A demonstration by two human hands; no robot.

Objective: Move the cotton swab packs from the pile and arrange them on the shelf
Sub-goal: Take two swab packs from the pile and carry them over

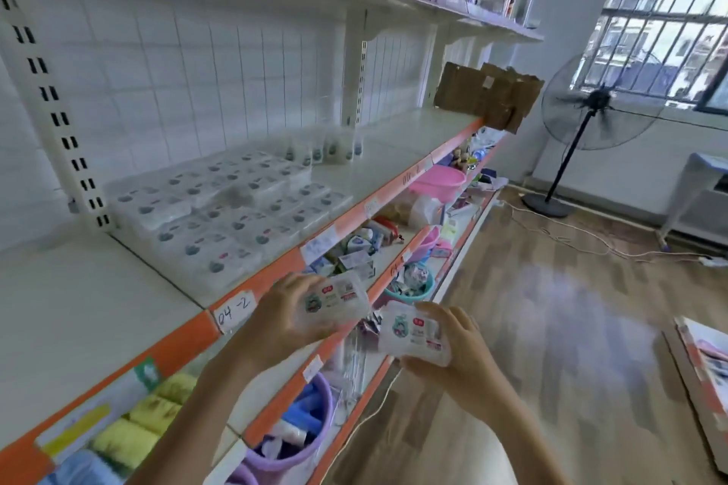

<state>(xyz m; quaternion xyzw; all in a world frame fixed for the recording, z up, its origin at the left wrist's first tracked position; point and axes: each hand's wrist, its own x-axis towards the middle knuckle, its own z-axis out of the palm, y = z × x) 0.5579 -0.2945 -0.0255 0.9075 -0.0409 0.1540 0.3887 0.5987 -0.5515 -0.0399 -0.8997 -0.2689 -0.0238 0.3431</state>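
left hand [281, 313] grips pack [335, 301]; right hand [459, 356] grips second pack [413, 333]

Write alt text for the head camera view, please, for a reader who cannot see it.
A person's left hand and right hand each hold a cotton swab pack before a white shelf, where rows of packs already lie.

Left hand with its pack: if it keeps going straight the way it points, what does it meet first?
Probably the arranged cotton swab packs on the shelf; the left hand, gripping a pack, points up over the orange shelf edge. Depth is unclear.
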